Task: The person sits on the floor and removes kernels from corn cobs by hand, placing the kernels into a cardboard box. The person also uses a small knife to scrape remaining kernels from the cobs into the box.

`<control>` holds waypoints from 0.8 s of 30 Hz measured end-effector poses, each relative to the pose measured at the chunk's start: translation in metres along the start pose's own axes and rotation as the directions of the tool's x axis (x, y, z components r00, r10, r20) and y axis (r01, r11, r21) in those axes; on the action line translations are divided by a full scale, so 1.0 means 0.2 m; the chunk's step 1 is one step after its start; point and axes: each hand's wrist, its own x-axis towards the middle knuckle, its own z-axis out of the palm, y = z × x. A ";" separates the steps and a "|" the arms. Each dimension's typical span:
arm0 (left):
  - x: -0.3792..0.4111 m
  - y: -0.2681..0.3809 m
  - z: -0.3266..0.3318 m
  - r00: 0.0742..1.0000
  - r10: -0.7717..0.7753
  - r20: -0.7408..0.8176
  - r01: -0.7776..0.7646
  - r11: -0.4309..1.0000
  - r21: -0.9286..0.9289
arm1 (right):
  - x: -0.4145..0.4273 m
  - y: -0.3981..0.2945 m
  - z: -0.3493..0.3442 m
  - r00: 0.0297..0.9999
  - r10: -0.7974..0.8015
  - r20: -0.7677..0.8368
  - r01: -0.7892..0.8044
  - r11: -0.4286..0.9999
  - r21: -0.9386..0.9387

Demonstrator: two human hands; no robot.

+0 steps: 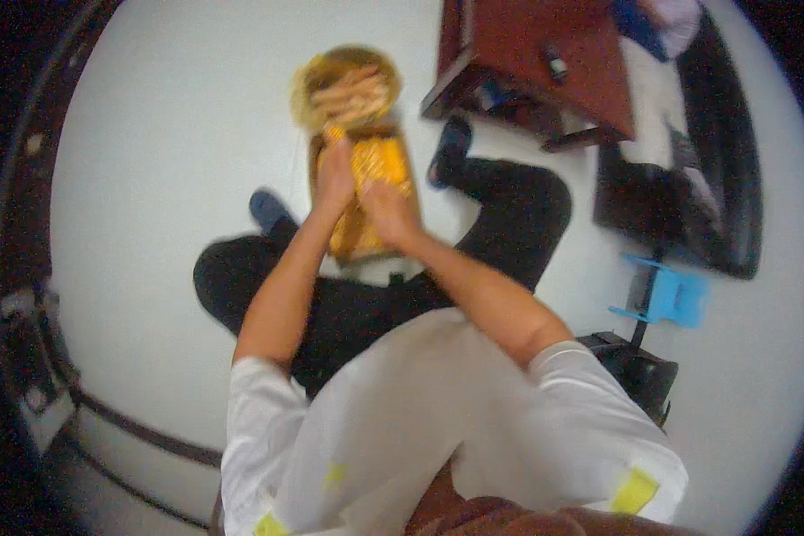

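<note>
In front of me on the floor is a rectangular brown tray [412, 218] holding bright yellow corn [378, 161], blurred by motion. My left hand [336, 177] is above its left side, closed around a corn cob [335, 133] whose yellow tip sticks out beyond the fingers. Over the tray's right half, my right hand [388, 211] reaches toward the middle, close beside the left. Its fingertips are too blurred to show a grip. Touching the tray's far end is a round yellowish basin [299, 100] of pale, elongated pieces [352, 94], apparently bare cobs.
My bent legs [522, 201] flank the tray. A dark red wooden table [536, 53] stands at far right, with a small dark object [556, 63] on top. Beyond it, part of a person [670, 27] shows on a dark sofa [730, 147]. Right of me is a light-blue plastic item [680, 298].
</note>
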 end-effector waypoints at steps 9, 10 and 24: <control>0.02 0.25 -0.03 0.990 -0.139 0.027 0.141 0.986 -0.085 | 0.06 0.02 -0.07 0.984 0.140 -0.110 -0.107 0.960 0.259; 0.04 0.21 -0.02 0.991 -0.132 0.013 0.133 0.988 -0.077 | 0.07 0.02 -0.08 0.977 0.208 -0.041 -0.187 0.936 0.298; -0.06 0.25 -0.05 0.960 -0.272 0.069 0.275 0.961 -0.037 | 0.10 0.08 -0.01 0.993 0.121 0.017 -0.122 0.964 0.236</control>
